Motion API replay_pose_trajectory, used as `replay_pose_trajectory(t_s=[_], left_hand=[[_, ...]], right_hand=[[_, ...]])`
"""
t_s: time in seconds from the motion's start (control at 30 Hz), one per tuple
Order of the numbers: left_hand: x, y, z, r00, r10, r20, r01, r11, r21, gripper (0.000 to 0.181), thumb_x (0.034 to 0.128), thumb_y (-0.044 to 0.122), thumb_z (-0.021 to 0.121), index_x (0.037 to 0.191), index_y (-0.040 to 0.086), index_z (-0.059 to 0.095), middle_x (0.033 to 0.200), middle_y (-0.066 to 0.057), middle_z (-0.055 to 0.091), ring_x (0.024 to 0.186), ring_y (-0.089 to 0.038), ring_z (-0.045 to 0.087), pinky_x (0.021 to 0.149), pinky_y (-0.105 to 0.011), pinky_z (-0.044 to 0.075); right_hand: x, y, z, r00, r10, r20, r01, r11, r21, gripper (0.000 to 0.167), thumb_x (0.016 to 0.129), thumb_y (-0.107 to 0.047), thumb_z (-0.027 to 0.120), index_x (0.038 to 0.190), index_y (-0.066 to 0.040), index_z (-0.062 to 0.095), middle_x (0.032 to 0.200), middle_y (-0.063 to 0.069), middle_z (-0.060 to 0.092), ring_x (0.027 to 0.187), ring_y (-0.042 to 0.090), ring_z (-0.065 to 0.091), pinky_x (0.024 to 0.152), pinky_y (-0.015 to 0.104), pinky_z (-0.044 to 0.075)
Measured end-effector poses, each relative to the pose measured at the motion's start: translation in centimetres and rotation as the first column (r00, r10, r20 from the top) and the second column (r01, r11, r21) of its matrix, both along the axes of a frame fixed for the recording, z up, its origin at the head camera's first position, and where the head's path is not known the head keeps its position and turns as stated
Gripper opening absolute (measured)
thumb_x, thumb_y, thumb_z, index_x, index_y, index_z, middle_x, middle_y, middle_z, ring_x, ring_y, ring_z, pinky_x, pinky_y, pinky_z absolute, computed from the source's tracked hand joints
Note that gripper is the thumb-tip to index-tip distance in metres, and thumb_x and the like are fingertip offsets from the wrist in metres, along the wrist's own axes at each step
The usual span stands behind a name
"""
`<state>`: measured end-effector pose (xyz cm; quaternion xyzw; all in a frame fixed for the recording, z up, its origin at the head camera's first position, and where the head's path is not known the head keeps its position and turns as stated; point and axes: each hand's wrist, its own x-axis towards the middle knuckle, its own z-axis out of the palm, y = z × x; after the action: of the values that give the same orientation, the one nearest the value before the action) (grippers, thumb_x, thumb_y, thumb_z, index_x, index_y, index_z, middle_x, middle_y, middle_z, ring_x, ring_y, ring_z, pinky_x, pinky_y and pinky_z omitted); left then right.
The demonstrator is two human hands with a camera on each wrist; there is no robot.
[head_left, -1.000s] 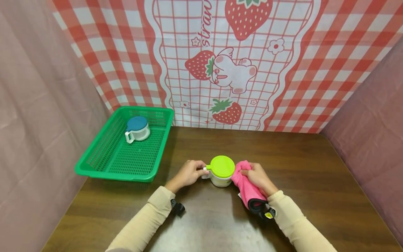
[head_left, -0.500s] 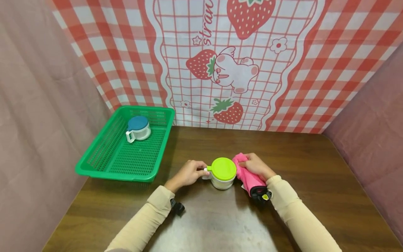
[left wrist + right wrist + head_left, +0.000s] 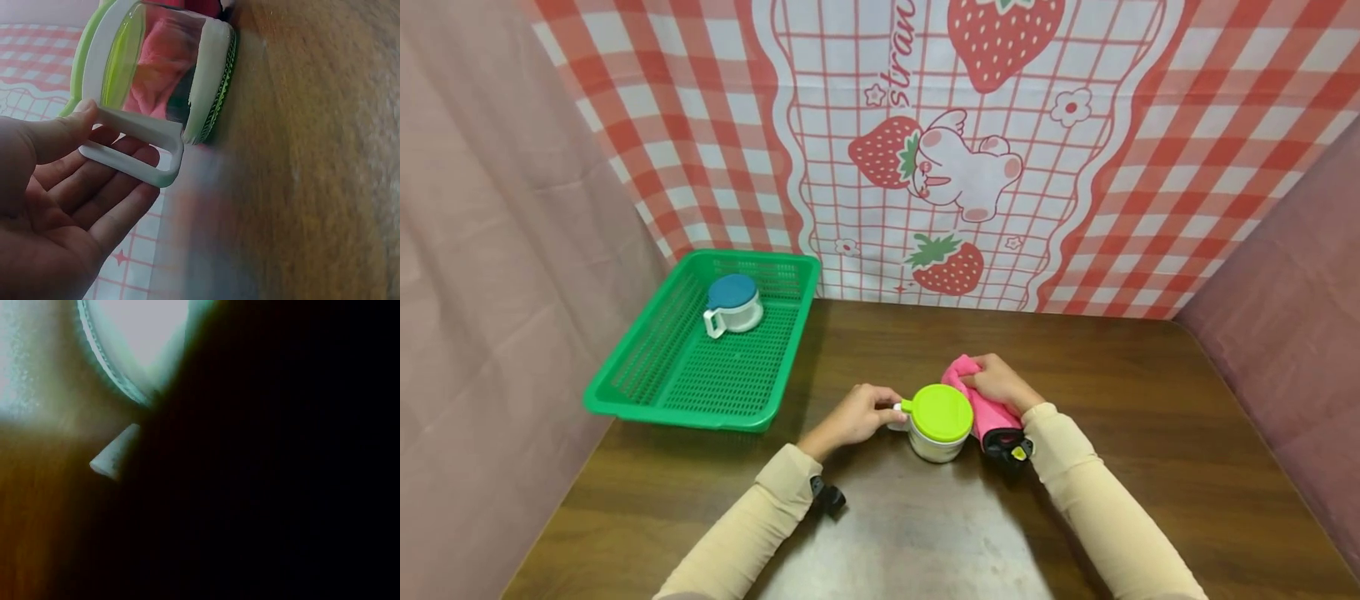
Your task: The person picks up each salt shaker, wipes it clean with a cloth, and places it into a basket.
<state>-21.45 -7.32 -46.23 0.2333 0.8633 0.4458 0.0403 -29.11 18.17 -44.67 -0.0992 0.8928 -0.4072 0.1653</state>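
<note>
A clear glass jar (image 3: 937, 450) with a lime-green lid (image 3: 942, 412) stands on the table in the head view, with white matter in its bottom. My left hand (image 3: 863, 417) pinches the jar's white handle (image 3: 125, 164) between thumb and fingers. On the jar's far right side my right hand (image 3: 1000, 385) grips a pink cloth (image 3: 992, 414) against the glass. Through the glass, the left wrist view shows the cloth's pink folds. Dark cloth blocks most of the right wrist view, leaving the jar's base (image 3: 119, 369) and a small white tag (image 3: 115, 453) visible.
A green plastic basket (image 3: 775, 400) sits at the back left of the wooden table (image 3: 1120, 400). Inside it stands another jar (image 3: 743, 317) with a blue lid and white handle. A checked strawberry curtain (image 3: 820, 192) hangs behind the table.
My right hand and the cloth have shifted left and back along the jar's side. The jar now appears slightly farther right and nearer. My left hand keeps its hold on the handle.
</note>
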Motion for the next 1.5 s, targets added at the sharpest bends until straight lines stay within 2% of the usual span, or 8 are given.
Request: replay_pose_trajectory(t_s=[0.27,0.4,0.6,0.87,1.07,1.23,1.5], left_hand=[[0.0,0.2,-0.1,0.999,0.035,0.004,-0.035,0.999,0.017,0.019,0.0858,0.014,0.072,0.098,-0.001,0.074,0.093,-0.012,0.075,0.083,-0.012,0.063,0.074,-0.017,0.048],[0.1,0.2,0.0,0.998,0.061,0.004,-0.061,0.998,0.019,0.02,0.0848,0.014,0.073,0.097,-0.001,0.074,0.092,-0.012,0.075,0.083,-0.012,0.063,0.074,-0.018,0.049],[0.2,0.3,0.1,0.996,0.09,0.015,-0.09,0.996,0.019,0.02,0.084,0.016,0.075,0.096,0.0,0.075,0.089,-0.011,0.075,0.079,-0.01,0.061,0.071,-0.019,0.049],[0.1,0.3,0.0,0.996,0.094,0.01,-0.094,0.995,0.02,0.018,0.0834,0.016,0.075,0.094,0.001,0.076,0.087,-0.01,0.075,0.076,-0.008,0.059,0.07,-0.019,0.048],[0.1,0.3,-0.2,0.996,0.082,0.022,-0.082,0.996,0.021,0.016,0.0839,0.015,0.074,0.09,0.001,0.075,0.084,-0.009,0.074,0.072,-0.006,0.054,0.066,-0.017,0.046],[0.3,0.3,-0.2,0.999,0.047,0.018,-0.047,0.998,0.029,0.016,0.0847,0.014,0.073,0.091,0.0,0.074,0.083,-0.01,0.073,0.071,-0.004,0.054,0.065,-0.017,0.045],[0.0,0.2,0.1,1.0,0.004,-0.001,-0.004,1.0,0.026,0.016,0.0854,0.012,0.072,0.092,-0.002,0.073,0.081,-0.01,0.072,0.069,-0.002,0.051,0.064,-0.015,0.044]], right_hand=[[1.4,1.7,0.5,1.0,-0.011,0.023,0.011,1.0,-0.007,0.028,0.091,-0.016,0.061,0.111,0.003,0.068,0.088,0.007,0.064,0.081,0.017,0.051,0.068,0.025,0.042],[2.6,2.8,0.8,0.999,-0.012,0.037,0.013,1.0,-0.018,0.028,0.091,-0.015,0.061,0.109,0.004,0.067,0.083,0.004,0.061,0.079,0.017,0.051,0.067,0.026,0.042],[4.8,4.2,1.2,0.997,-0.069,0.046,0.07,0.997,-0.02,0.03,0.09,-0.019,0.064,0.105,0.007,0.066,0.084,0.004,0.06,0.08,0.016,0.051,0.069,0.025,0.044],[7.1,4.2,1.2,0.995,-0.095,0.043,0.098,0.993,-0.072,0.025,0.088,-0.017,0.066,0.096,0.007,0.067,0.072,0.0,0.055,0.07,0.012,0.049,0.06,0.023,0.043],[7.8,3.2,0.4,0.995,-0.095,0.028,0.097,0.992,-0.083,0.024,0.087,-0.015,0.066,0.098,0.007,0.067,0.074,0.001,0.057,0.071,0.013,0.05,0.061,0.023,0.043],[7.9,2.8,-0.1,0.994,-0.108,0.031,0.11,0.99,-0.087,0.023,0.087,-0.012,0.065,0.098,0.008,0.066,0.071,0.001,0.054,0.069,0.014,0.048,0.06,0.024,0.041],[7.5,2.8,0.0,0.994,-0.107,0.033,0.11,0.988,-0.105,0.023,0.088,-0.012,0.064,0.099,0.008,0.066,0.072,0.001,0.055,0.07,0.014,0.049,0.061,0.023,0.042]])
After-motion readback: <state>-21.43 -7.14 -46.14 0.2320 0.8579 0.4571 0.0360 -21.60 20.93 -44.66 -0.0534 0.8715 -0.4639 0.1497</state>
